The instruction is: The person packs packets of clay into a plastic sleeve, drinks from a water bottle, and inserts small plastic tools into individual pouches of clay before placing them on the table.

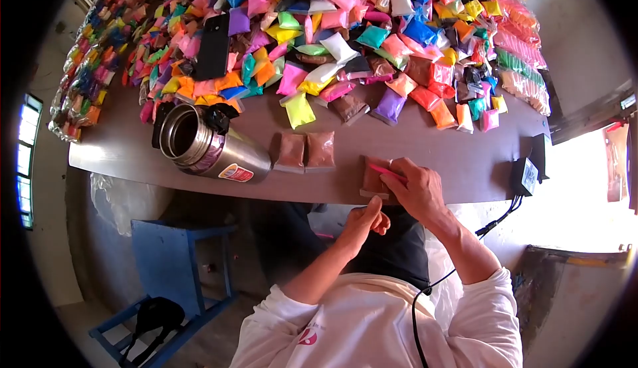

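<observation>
A brown packet (375, 181) lies near the table's front edge. Over its right side is my right hand (417, 187), its fingers closed on a thin pink object (388, 173) that reaches across the packet. My left hand (369, 220) is just below the packet at the table edge, thumb up and fingers curled; whether it pinches anything is too small to tell. Two more brown packets, one (290, 152) beside the other (321, 149), lie flat to the left.
An open steel flask (229, 153) leans at the left front. Many colourful packets (299, 109) are heaped along the back, with a black phone (212, 48) on them. A black box with cables (524, 176) sits at the right edge. A blue stool (166, 262) stands lower left.
</observation>
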Motion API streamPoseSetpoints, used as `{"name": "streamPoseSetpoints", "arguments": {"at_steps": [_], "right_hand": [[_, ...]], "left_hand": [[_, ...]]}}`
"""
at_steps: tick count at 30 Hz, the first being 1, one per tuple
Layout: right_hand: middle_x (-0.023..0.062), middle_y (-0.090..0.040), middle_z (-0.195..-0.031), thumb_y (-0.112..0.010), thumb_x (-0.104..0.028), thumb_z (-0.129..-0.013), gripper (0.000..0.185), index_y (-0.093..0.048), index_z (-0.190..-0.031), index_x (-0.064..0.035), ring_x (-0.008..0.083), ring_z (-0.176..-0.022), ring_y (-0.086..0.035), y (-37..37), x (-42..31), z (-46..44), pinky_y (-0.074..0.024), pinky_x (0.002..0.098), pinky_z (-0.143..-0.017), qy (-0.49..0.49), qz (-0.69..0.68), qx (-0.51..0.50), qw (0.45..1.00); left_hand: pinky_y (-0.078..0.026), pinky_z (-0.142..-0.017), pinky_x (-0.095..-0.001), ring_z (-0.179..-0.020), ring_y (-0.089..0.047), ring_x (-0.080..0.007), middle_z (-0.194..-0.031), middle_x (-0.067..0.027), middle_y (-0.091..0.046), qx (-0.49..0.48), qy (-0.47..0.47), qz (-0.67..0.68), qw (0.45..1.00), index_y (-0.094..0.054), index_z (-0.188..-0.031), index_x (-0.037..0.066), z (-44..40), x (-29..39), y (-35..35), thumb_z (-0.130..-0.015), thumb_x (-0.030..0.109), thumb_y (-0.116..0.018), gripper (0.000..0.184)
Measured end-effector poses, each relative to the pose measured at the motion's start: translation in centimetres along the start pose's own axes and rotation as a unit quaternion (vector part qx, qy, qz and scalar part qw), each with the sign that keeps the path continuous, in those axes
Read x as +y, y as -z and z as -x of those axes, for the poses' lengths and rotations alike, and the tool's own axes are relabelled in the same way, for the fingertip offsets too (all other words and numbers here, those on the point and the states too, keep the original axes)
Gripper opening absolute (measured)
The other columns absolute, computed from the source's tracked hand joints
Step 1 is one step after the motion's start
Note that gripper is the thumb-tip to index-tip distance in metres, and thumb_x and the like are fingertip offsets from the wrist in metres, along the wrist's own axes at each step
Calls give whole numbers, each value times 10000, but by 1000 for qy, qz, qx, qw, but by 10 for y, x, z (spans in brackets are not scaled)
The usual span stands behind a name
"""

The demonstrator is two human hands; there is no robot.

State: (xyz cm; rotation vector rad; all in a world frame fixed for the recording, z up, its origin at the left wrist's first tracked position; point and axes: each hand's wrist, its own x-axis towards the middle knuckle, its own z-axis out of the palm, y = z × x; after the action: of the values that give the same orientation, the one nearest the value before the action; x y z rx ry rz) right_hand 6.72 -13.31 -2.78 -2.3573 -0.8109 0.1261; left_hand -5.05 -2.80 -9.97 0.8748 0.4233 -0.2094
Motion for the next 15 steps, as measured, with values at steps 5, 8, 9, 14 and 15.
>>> {"name": "streamPoseSetpoints", "arguments": {"at_steps": [5,8,9,14,15], "right_hand": [[125,-676,-789,-632,-273,-842,208,-657,-950,-97,332,-736,-649,-14,-5,-25,-503,416,-661,8,6,5,1000],[129,-677,-799,-629,-289,-846,205,-659,-949,-115,341,-740,-644,-24,-8,-38,-501,422,-655,23,9,26,999],[129,-677,-799,-629,-289,-846,205,-659,-949,-115,341,-740,-644,-28,-10,-42,-501,422,-655,24,9,28,999],[153,-653,-769,-618,-268,-858,165,-659,-943,-132,357,-739,-632,-35,-12,-52,-489,431,-627,55,-16,42,997],[153,-653,-769,-618,-268,-858,165,-659,-943,-132,357,-739,-632,-34,-13,-54,-489,431,-627,55,-16,42,997]], "left_hand": [[-444,-641,-279,-649,-551,-171,-706,-100,-608,42,55,-29,997,-392,-543,113,12,-21,37,-891,561,-538,585],[-428,-612,-287,-622,-532,-175,-707,-102,-605,84,79,17,993,-397,-562,118,15,-50,70,-898,502,-562,536],[-417,-593,-292,-604,-519,-176,-706,-103,-603,106,89,47,989,-400,-573,121,13,-63,84,-904,466,-571,507],[-395,-546,-290,-564,-501,-171,-714,-115,-607,220,96,87,967,-417,-586,129,9,-97,123,-921,391,-565,450],[-397,-540,-289,-564,-505,-172,-719,-118,-613,207,85,80,971,-421,-587,127,9,-94,122,-924,379,-563,444]]}}
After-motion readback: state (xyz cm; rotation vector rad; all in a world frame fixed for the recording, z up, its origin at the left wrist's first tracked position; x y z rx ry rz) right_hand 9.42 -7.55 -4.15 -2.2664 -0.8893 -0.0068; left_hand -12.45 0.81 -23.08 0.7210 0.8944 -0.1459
